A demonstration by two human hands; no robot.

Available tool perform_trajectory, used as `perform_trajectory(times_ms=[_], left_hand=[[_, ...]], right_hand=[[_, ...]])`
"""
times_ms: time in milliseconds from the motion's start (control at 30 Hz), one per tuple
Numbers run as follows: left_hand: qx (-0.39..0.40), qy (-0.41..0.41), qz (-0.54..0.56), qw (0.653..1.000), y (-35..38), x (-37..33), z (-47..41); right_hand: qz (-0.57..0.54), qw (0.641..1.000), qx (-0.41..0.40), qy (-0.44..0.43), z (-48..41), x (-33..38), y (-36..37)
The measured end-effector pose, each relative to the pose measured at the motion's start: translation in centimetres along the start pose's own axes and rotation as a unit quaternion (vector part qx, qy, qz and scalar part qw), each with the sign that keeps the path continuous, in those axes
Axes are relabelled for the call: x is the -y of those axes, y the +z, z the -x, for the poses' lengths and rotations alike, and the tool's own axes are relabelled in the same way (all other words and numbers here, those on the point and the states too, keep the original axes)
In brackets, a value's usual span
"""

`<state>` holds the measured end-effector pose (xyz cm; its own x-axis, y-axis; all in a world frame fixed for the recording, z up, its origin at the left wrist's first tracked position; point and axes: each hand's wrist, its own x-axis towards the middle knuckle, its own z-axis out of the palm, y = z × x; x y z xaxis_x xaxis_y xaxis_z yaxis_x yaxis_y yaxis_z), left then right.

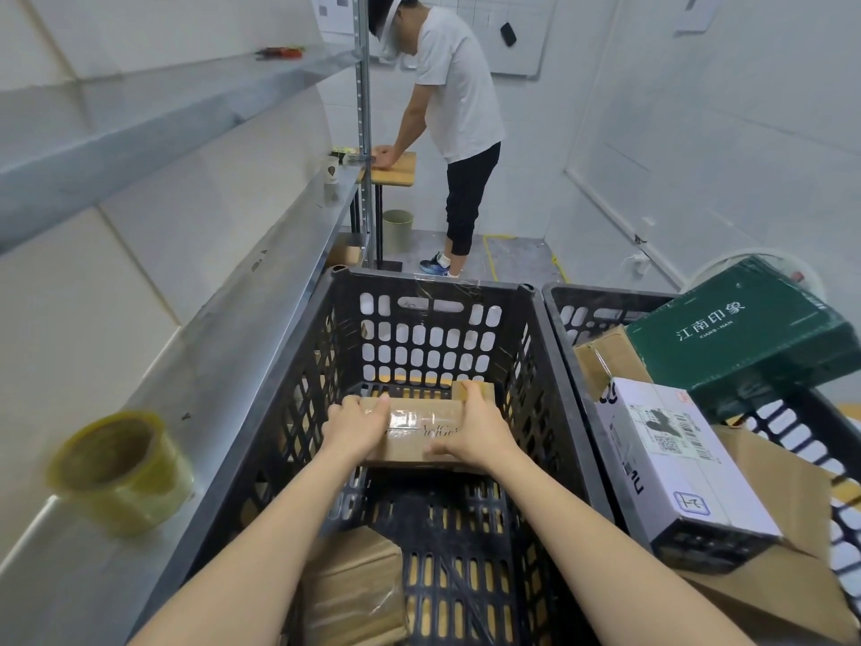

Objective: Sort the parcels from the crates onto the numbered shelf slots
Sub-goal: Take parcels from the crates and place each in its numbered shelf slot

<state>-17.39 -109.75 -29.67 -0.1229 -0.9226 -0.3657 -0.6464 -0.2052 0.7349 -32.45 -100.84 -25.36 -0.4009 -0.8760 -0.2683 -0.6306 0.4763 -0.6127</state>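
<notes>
A person is holding a cardboard parcel (419, 424) inside the black crate (433, 285)
The left grip (356, 424) and right grip (480, 428) are clamping its ends — fingers curling over.

Before us stands the black slotted plastic crate (466, 289), and inside it the brown taped cardboard parcel (419, 433), between our left hand (356, 426) and right hand (482, 428). A second black plastic crate (605, 296) is just right of it; the long metal shelf (223, 366), bearing a yellowish tape roll (123, 473), runs along its left.

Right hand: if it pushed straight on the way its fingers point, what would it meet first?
The right hand grips the brown parcel; past it, likely the black crate's perforated far wall, though depth is unclear.
</notes>
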Motion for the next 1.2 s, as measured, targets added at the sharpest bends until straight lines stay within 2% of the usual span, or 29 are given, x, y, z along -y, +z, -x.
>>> perform_trajectory(times_ms=[200, 533, 733, 867, 1000, 1200], left_hand=[[-0.009, -0.009, 0.033, 0.999, 0.2, 0.0, -0.2], [-0.022, 0.013, 0.044, 0.999, 0.4, -0.5, 0.3], [-0.034, 0.015, 0.056, 0.998, 0.4, -0.6, 0.4], [-0.043, 0.023, 0.040, 0.998, 0.5, -1.1, 0.7], [-0.020, 0.007, 0.007, 1.000, 0.5, -1.5, 0.9], [0.017, -0.008, 0.107, 0.994, 0.2, -1.0, 0.1]], right_hand=[[-0.018, 1.000, -0.023, -0.011, 0.0, 0.0, -0.1], [-0.012, 0.999, -0.011, -0.028, -0.1, -0.2, 0.0], [-0.037, 0.998, -0.042, -0.029, -0.5, -0.3, 0.1], [-0.037, 0.996, -0.068, -0.046, -0.6, -0.5, -0.1], [-0.016, 0.994, -0.088, -0.058, -0.6, -0.5, -0.1], [-0.057, 0.994, -0.070, -0.066, -0.6, -0.6, 0.2]])
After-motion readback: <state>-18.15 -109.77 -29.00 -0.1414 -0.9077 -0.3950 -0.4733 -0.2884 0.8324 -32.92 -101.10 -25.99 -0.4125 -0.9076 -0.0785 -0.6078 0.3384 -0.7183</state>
